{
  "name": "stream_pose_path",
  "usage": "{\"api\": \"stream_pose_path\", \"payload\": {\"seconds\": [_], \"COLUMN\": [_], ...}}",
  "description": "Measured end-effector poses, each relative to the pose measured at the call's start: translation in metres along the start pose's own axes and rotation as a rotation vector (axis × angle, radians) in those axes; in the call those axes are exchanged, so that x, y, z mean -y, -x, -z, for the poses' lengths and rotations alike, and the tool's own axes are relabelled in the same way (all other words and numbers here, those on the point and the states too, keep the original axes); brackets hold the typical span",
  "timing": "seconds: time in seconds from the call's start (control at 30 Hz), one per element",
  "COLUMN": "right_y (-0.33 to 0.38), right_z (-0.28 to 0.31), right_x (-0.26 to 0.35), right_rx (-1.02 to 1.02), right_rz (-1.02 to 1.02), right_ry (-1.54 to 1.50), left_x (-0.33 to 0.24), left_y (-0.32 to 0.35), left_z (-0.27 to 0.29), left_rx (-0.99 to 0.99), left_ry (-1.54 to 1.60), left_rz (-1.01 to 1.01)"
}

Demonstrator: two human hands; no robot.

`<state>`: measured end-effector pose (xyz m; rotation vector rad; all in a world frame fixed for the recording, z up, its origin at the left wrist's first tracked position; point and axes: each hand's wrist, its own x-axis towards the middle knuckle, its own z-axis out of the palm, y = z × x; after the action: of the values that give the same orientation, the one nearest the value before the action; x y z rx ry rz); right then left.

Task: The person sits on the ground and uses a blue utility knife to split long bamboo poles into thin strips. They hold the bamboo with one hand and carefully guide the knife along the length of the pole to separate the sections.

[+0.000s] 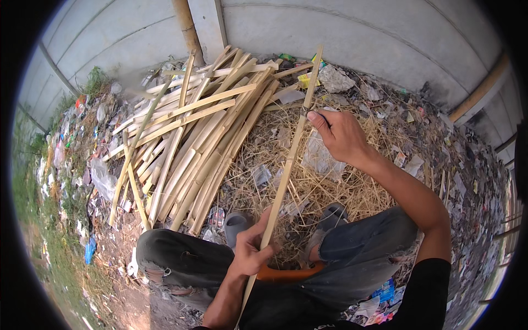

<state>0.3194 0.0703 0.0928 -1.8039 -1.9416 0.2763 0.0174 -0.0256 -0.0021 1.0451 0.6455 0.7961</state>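
Note:
A long, pale bamboo strip (287, 168) slants away from my lap toward the wall. My left hand (253, 247) is closed round its lower part, above my thighs. Farther up, my right hand (341, 135) is closed on a knife (307, 111), its dark blade lying across the strip by the thumb. Most of the knife is hidden in the fist. Left of the strip lies a heap of split bamboo pieces (206, 132), piled in several directions.
Thin bamboo shavings (352, 181) cover the ground in front of my knees. Scattered plastic litter (104, 179) spreads on both sides. A grey panel wall (352, 38) with upright bamboo poles (188, 30) closes off the far side. Something orange (289, 273) shows between my legs.

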Motion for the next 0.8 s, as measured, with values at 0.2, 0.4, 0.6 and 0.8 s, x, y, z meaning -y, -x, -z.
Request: {"api": "stream_pose_path", "payload": {"seconds": [0.2, 0.4, 0.6, 0.8], "right_y": [0.008, 0.017, 0.008, 0.001], "right_z": [-0.005, -0.009, -0.010, -0.015], "right_x": [0.025, 0.036, 0.027, 0.003], "right_rx": [0.012, 0.094, 0.280, 0.563], "right_rz": [0.119, 0.090, 0.020, -0.071], "right_ry": [-0.089, -0.022, -0.174, -0.497], "left_x": [0.006, 0.006, 0.003, -0.002], "left_y": [-0.003, -0.003, -0.001, -0.003], "left_z": [0.018, 0.018, 0.011, 0.005], "left_rx": [0.102, 0.092, 0.021, -0.003], "left_ry": [-0.007, -0.064, -0.010, -0.017], "left_rz": [-0.037, -0.050, -0.013, -0.019]}}
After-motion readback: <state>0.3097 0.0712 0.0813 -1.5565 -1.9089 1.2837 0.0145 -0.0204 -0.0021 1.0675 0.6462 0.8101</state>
